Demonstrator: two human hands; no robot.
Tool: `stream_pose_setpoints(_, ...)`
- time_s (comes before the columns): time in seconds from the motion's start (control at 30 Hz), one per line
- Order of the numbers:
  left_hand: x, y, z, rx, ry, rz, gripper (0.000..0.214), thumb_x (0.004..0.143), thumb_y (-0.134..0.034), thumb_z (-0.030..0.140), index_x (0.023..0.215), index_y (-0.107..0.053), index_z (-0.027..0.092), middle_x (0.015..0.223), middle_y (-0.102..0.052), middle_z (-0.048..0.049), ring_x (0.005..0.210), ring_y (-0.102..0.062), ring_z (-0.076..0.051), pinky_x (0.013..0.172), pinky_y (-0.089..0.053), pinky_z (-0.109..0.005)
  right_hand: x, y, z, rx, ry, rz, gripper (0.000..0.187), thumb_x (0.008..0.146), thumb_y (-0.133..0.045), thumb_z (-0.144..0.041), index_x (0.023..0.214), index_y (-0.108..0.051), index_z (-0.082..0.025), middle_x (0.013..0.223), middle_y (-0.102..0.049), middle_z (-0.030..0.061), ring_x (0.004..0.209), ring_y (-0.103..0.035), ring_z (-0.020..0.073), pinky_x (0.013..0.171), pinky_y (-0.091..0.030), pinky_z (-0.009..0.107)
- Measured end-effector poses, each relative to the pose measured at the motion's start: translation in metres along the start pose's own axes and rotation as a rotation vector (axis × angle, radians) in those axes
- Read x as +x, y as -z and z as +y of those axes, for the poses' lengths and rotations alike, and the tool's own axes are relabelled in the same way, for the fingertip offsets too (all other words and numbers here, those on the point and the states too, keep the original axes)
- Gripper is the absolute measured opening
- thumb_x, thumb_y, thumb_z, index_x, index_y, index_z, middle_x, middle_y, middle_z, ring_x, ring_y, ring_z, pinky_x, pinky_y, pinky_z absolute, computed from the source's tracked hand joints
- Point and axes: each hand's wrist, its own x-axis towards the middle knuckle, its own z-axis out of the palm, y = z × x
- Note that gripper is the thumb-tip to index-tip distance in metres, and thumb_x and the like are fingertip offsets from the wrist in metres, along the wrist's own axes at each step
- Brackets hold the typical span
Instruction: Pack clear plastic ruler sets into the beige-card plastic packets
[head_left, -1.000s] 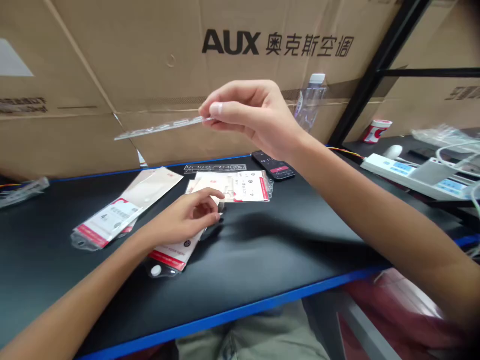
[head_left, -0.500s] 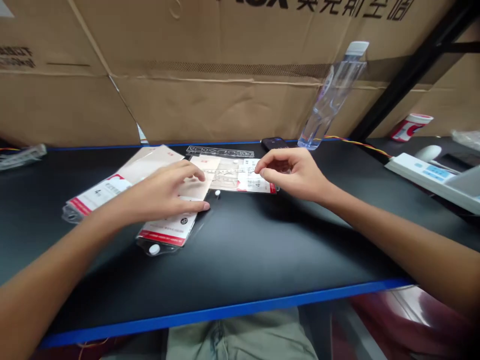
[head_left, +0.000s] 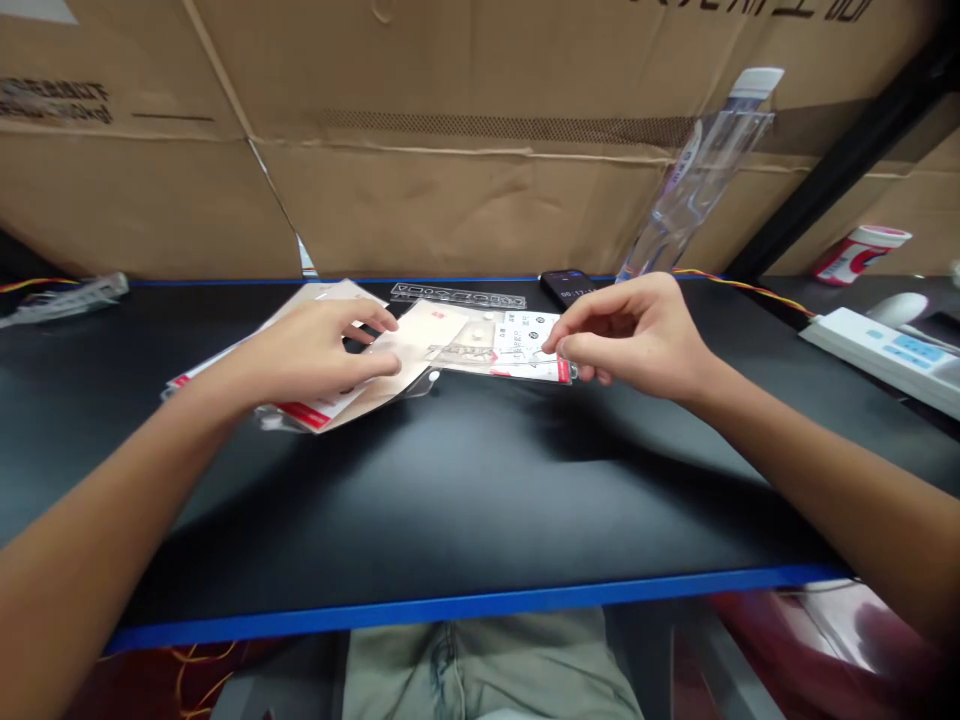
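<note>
My left hand (head_left: 330,345), palm down with thumb and fingers apart, lies over a flat packet (head_left: 412,345) with a beige face and a red-striped lower end. Another packet (head_left: 319,292) sits partly beneath it, mostly hidden by my hand. To the right lies a clear plastic sleeve with a white, red-edged label (head_left: 529,335). Over that label's right end, my right hand (head_left: 630,335) is closed in a pinch. Something thin and clear may be between its fingertips, but it is too faint to make out. A white snap button (head_left: 434,376) shows beside the beige packet.
Behind the packets lie a clear stencil strip (head_left: 457,296) and a phone (head_left: 566,288). A clear bottle (head_left: 694,190) stands at the back before a cardboard wall (head_left: 450,210). At right are a white power strip (head_left: 885,350) and a red-and-white tub (head_left: 862,255). The table has a blue front edge (head_left: 480,608).
The beige packet under my left hand has turned and shifted back from the table's front. My right hand stays pinched near the label. The view has swung slightly left.
</note>
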Motion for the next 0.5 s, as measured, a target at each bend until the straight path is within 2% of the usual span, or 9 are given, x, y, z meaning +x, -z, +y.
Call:
stream_pose_setpoints(0.2,-0.002,0.0,0.005,-0.033,0.036,0.074,0.029,0.075,-0.059,0.044,0.092,-0.073,0.025,0.106,-0.074,-0.0016,0.099,-0.068,-0.027,0.081,-0.051,-0.031,0.004,0.007,0.004,0.038,-0.002,0.054,0.004,0.071,-0.077,-0.019,0.068,-0.076,-0.021,0.051,-0.064,0.0002,0.04,-0.057,0.0144,0.036,-0.046,0.027)
stream_pose_setpoints(0.4,-0.001,-0.001,0.006,0.008,0.004,0.191,0.029,0.082,-0.045,0.035,0.081,-0.072,0.023,0.095,-0.074,-0.0017,0.088,-0.065,-0.024,0.075,-0.045,-0.031,0.005,-0.001,0.007,0.188,0.133,0.368,0.015,0.076,-0.07,-0.011,0.07,-0.076,-0.023,0.071,-0.072,0.0041,0.054,-0.065,0.0165,0.048,-0.053,0.031)
stream_pose_setpoints(0.5,-0.002,-0.002,0.006,-0.004,-0.011,0.214,0.032,0.084,-0.042,0.033,0.08,-0.071,0.023,0.089,-0.074,-0.0008,0.085,-0.064,-0.023,0.074,-0.044,-0.031,0.002,-0.009,0.005,0.24,0.096,0.352,0.015,0.076,-0.07,-0.011,0.071,-0.076,-0.023,0.072,-0.073,0.0044,0.057,-0.067,0.0175,0.051,-0.056,0.031)
